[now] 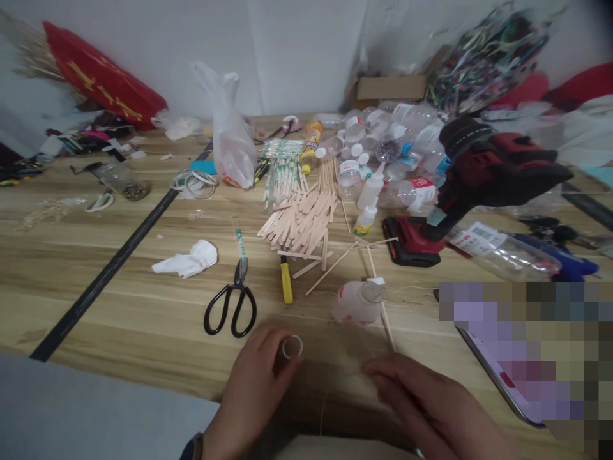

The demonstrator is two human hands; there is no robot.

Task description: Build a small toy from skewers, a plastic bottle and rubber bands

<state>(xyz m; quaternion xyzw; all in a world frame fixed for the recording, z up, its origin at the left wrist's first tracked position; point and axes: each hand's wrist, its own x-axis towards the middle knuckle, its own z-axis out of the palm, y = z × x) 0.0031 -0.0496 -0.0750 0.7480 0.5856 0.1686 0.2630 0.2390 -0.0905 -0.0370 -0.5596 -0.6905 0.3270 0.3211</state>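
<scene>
My left hand (pixel 261 367) is closed round a small round piece with a pale rim (pixel 292 347), which looks like a bottle mouth or cap; the fingers hide the rest. To its right, my right hand (pixel 407 386) is closed, thumb and fingers pinched together. A faint thin strand shows near its fingertips, but what it holds cannot be made out. Beyond the hands a cut clear bottle piece (pixel 357 303) lies on the table, with a thin wooden stick (pixel 387 329) beside it. Black-handled scissors (pixel 234 306) and a yellow-handled tool (pixel 286 281) lie ahead of my left hand.
Flat wooden sticks (pixel 301 220) lie heaped mid-table, with a glue bottle (pixel 366 218) beside them. Several clear bottles (pixel 402 128) crowd the back. A red and black power drill (pixel 479 179) stands at right, behind a phone or tablet (pixel 498 377). Crumpled tissue (pixel 189 259) lies left.
</scene>
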